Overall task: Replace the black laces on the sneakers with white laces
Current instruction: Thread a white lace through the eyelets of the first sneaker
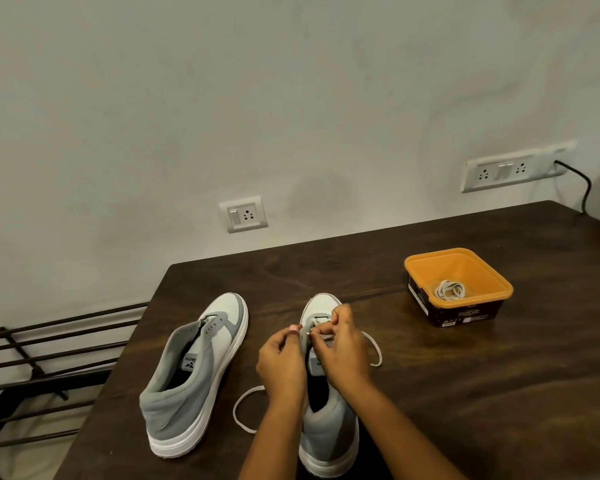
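Note:
Two grey and white sneakers stand on the dark wooden table (465, 393), toes pointing away from me. The left sneaker (194, 372) has no lace in its eyelets. Both my hands work at the eyelets of the right sneaker (329, 434). My left hand (283, 362) pinches the grey eyelet flap. My right hand (343, 348) pinches the white lace (243, 400) at an eyelet. The lace's ends trail onto the table on both sides of the shoe. No black lace is in view.
An orange tub (459, 268) at the back right holds another coiled white lace (450, 290). A black metal rack (49, 358) stands left of the table. Wall sockets (243, 213) and a black cable (584, 183) sit behind the table.

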A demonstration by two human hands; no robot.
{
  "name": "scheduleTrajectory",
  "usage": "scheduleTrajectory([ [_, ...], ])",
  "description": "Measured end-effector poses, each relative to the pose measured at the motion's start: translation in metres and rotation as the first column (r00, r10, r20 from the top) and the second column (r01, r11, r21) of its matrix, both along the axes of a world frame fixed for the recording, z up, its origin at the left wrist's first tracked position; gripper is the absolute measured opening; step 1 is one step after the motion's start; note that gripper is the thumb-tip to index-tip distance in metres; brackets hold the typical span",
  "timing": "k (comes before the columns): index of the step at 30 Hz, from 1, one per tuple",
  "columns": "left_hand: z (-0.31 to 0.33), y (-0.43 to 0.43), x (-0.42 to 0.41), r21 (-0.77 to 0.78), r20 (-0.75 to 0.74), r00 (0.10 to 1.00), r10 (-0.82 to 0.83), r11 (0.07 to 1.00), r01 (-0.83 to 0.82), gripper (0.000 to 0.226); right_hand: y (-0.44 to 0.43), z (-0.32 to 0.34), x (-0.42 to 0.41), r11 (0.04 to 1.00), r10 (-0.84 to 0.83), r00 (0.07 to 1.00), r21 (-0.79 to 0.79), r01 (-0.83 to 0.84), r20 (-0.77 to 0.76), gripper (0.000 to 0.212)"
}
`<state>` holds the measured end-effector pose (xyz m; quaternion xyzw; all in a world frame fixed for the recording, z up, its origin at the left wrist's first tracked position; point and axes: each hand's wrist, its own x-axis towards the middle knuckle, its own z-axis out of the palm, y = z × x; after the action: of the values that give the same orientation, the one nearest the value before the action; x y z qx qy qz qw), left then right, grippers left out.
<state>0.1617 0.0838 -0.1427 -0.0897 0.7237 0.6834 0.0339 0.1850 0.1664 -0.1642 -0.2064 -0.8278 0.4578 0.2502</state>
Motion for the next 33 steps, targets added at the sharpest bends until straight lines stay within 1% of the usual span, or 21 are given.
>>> scheduleTrajectory([
  [2,0.0,-0.001,0.0,0.018,0.019,1.0,-0.011,1.0,0.01,0.022,0.0,0.003,0.0,0.995,0.012,0.999,0.102,-0.015,0.031,0.024],
  [5,0.0,-0.001,0.001,-0.001,0.003,1.0,-0.011,1.0,0.011,0.022,0.0,0.007,-0.001,0.956,0.042,0.996,0.286,-0.064,0.082,0.014],
  [7,0.002,-0.001,0.002,0.016,0.003,1.0,-0.002,1.0,0.002,0.023,0.001,0.01,0.0,0.928,0.054,0.993,0.361,-0.09,0.11,0.014],
  [10,0.004,-0.001,0.003,0.037,0.02,1.0,-0.02,0.999,0.019,0.022,0.004,0.017,0.001,0.889,0.089,0.984,0.433,-0.149,0.154,0.017],
  [14,0.003,0.001,0.001,0.057,0.039,0.999,-0.021,0.998,0.019,0.025,0.009,0.026,0.0,0.868,0.14,0.972,0.449,-0.213,0.191,0.011],
  [17,0.003,0.002,0.001,0.073,0.057,0.998,-0.018,0.997,0.014,0.024,0.014,0.029,-0.002,0.864,0.169,0.959,0.433,-0.255,0.229,0.018],
  [24,0.003,0.0,0.0,0.082,0.105,0.994,-0.021,0.997,0.012,0.018,0.02,0.034,-0.004,0.862,0.231,0.928,0.38,-0.334,0.292,0.023],
  [30,0.004,-0.001,0.001,0.06,0.096,0.995,-0.027,0.998,0.021,0.019,0.017,0.047,-0.002,0.798,0.207,0.917,0.483,-0.361,0.342,0.021],
  [33,0.002,-0.001,0.0,0.049,0.092,0.995,-0.024,0.999,0.019,0.018,0.013,0.05,-0.002,0.752,0.198,0.917,0.546,-0.37,0.347,0.029],
])
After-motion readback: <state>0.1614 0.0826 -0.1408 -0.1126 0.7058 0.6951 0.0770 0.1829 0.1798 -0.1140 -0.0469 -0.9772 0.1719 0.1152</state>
